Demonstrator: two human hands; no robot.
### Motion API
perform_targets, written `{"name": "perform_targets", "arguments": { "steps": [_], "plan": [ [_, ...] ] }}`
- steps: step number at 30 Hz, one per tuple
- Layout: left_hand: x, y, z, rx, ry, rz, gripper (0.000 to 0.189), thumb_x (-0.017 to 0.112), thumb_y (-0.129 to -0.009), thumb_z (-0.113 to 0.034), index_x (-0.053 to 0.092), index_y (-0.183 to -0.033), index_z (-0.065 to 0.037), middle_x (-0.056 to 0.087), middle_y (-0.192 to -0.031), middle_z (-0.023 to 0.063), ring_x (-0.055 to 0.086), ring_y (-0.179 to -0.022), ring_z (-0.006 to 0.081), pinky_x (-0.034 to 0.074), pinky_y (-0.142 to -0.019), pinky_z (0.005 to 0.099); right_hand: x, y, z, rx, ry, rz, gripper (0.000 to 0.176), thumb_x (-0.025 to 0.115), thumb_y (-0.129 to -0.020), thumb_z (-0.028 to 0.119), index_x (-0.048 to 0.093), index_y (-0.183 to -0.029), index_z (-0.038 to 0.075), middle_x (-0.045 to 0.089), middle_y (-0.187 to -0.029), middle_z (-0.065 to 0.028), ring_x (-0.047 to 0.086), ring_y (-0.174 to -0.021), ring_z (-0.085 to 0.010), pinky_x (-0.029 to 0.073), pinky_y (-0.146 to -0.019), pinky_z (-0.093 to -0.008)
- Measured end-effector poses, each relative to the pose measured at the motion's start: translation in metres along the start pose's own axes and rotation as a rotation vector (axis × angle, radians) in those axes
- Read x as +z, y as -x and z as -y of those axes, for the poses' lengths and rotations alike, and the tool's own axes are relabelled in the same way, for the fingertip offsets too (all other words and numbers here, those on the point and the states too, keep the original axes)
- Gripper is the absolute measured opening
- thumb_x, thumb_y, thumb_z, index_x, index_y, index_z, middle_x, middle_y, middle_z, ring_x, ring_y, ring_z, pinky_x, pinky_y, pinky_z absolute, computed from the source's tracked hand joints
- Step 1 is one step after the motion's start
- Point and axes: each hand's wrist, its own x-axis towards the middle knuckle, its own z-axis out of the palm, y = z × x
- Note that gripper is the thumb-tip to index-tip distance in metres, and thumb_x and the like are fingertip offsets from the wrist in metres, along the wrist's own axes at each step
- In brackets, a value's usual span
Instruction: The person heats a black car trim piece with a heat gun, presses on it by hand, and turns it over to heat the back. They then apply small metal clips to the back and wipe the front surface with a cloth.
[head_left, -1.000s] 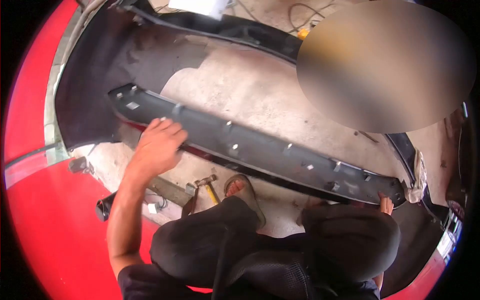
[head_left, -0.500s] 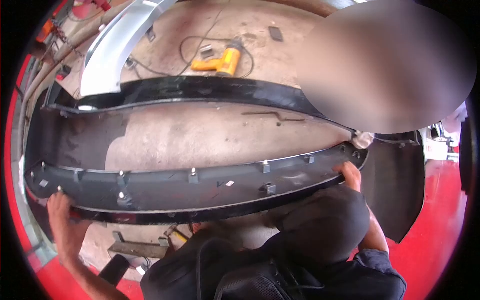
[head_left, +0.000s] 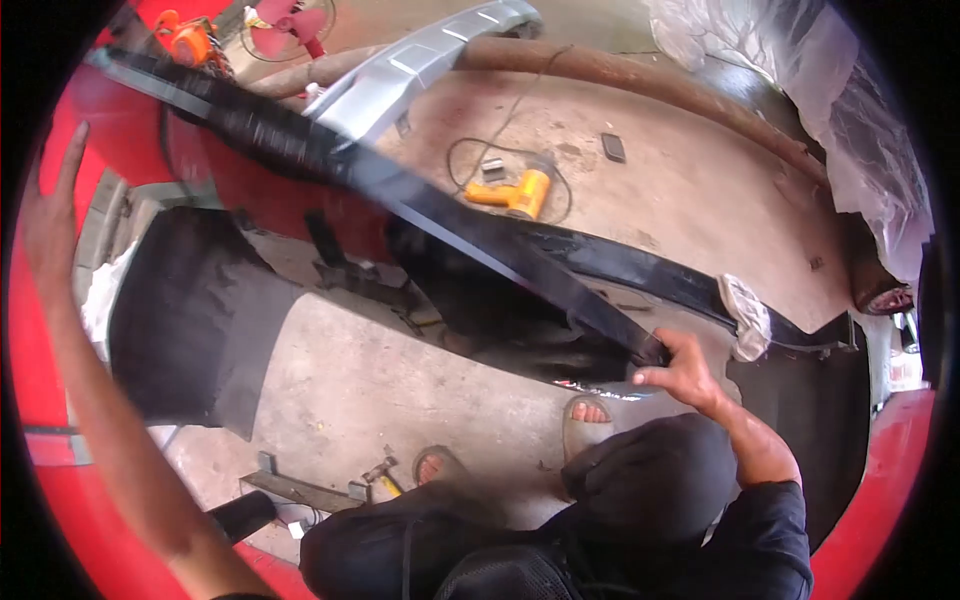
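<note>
A long, glossy black trim panel (head_left: 440, 270) is raised and tilted on its long edge, running from upper left to lower right, with red and dark reflections on its face. My right hand (head_left: 685, 370) is closed around its right end, thumb on the near side. Out at the far left, my left hand (head_left: 52, 225) has its fingers stretched out near the panel's left end; whether it touches cannot be made out. Beyond and below the panel lies a larger black bumper-like shell (head_left: 185, 310) on the floor, partly hidden. A whitish rag (head_left: 745, 315) hangs on it.
A yellow heat gun (head_left: 520, 193) with a cord and a dark flat rectangle (head_left: 613, 148) lie on the concrete. Behind are a silver curved part (head_left: 410, 75), a pipe (head_left: 620, 75) and plastic sheeting (head_left: 800, 90). A hammer (head_left: 382, 472) lies near my feet.
The panel has swung up from lying flat, its clip-studded inner side no longer showing. My left hand has moved up and outward; my right hand now grips the right end.
</note>
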Motion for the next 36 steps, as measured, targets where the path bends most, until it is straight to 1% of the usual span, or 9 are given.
{"name": "perform_targets", "arguments": {
  "steps": [1,3,4,6,8,10,14,17,36],
  "plan": [
    [0.018,0.005,-0.023,0.315,-0.240,-0.325,0.079,0.084,-0.080,-0.041,0.056,-0.136,0.006,0.056,-0.142,0.0187,0.049,-0.138,0.0327,0.035,-0.117,0.0417,0.004,-0.008,-0.001,-0.014,-0.055,0.032,0.044,0.093,-0.071,0.028,0.067,-0.090,-0.002,0.064,-0.078,-0.0021,0.055,-0.076,-0.0100,0.048,-0.066,-0.0325],
    [0.081,0.041,-0.025,-0.071,0.176,-0.738,0.076,0.073,-0.094,-0.046,0.049,-0.142,0.008,0.055,-0.143,0.0211,0.049,-0.136,0.0325,0.035,-0.116,0.0420,0.012,-0.021,0.018,-0.026,-0.156,0.045,0.043,0.091,-0.073,0.027,0.068,-0.093,-0.002,0.064,-0.081,-0.0019,0.056,-0.077,-0.0103,0.048,-0.069,-0.0313],
    [0.111,0.066,-0.061,-0.337,0.609,-0.660,0.081,0.069,-0.094,-0.052,0.045,-0.147,0.005,0.047,-0.150,0.0269,0.043,-0.142,0.0354,0.030,-0.120,0.0452,0.016,-0.027,0.027,-0.016,-0.247,0.056,0.042,0.090,-0.074,0.026,0.068,-0.095,-0.002,0.065,-0.084,-0.0017,0.056,-0.079,-0.0106,0.048,-0.071,-0.0302],
    [0.162,0.103,-0.085,-0.754,1.127,-0.338,0.072,0.052,-0.103,-0.055,0.044,-0.148,0.000,0.049,-0.148,0.0199,0.044,-0.140,0.0335,0.029,-0.119,0.0458,0.022,-0.041,0.029,-0.004,-0.269,0.088,0.043,0.088,-0.076,0.027,0.068,-0.101,-0.003,0.066,-0.089,-0.0016,0.057,-0.082,-0.0103,0.049,-0.074,-0.0290],
    [0.201,0.131,-0.127,-0.788,1.388,0.070,0.065,0.044,-0.107,-0.053,0.046,-0.147,-0.001,0.051,-0.149,0.0145,0.045,-0.139,0.0295,0.031,-0.118,0.0450,0.033,-0.051,0.030,-0.094,-0.467,0.092,0.047,0.087,-0.078,0.032,0.068,-0.102,-0.004,0.067,-0.089,-0.0029,0.058,-0.082,-0.0105,0.050,-0.075,-0.0285],
    [0.224,0.147,-0.180,-0.684,1.587,0.085,0.059,0.043,-0.109,-0.049,0.048,-0.145,-0.002,0.053,-0.148,0.0109,0.047,-0.137,0.0243,0.035,-0.115,0.0443,0.039,-0.055,0.043,-0.115,-0.547,0.127,0.052,0.084,-0.083,0.037,0.068,-0.108,-0.006,0.069,-0.092,-0.0052,0.061,-0.085,-0.0123,0.051,-0.077,-0.0283],
    [0.249,0.137,-0.200,-0.591,1.533,0.024,0.050,0.046,-0.109,-0.042,0.056,-0.137,-0.002,0.060,-0.139,0.0106,0.056,-0.126,0.0227,0.042,-0.109,0.0425,0.043,-0.060,0.039,-0.064,-0.648,0.061,0.058,0.075,-0.093,0.042,0.066,-0.122,-0.008,0.072,-0.107,-0.0104,0.065,-0.097,-0.0166,0.053,-0.087,-0.0307],
    [0.281,0.126,-0.202,-0.757,1.400,0.034,0.037,0.054,-0.108,-0.031,0.065,-0.121,0.002,0.064,-0.122,0.0097,0.060,-0.110,0.0193,0.046,-0.098,0.0371,0.043,-0.060,0.034,-0.013,-0.640,0.020,0.062,0.067,-0.098,0.048,0.064,-0.125,-0.008,0.070,-0.114,-0.0125,0.063,-0.106,-0.0173,0.048,-0.097,-0.0338],
    [0.440,0.171,-0.270,-0.763,1.467,0.702,0.051,0.071,-0.097,-0.021,0.054,-0.140,0.001,0.064,-0.132,0.0124,0.058,-0.123,0.0229,0.041,-0.110,0.0388,0.002,-0.101,-0.001,0.232,-0.861,-0.298,0.057,0.065,-0.100,0.045,0.066,-0.118,-0.009,0.072,-0.112,-0.0131,0.069,-0.100,-0.0196,0.053,-0.092,-0.0336]
  ]
}}
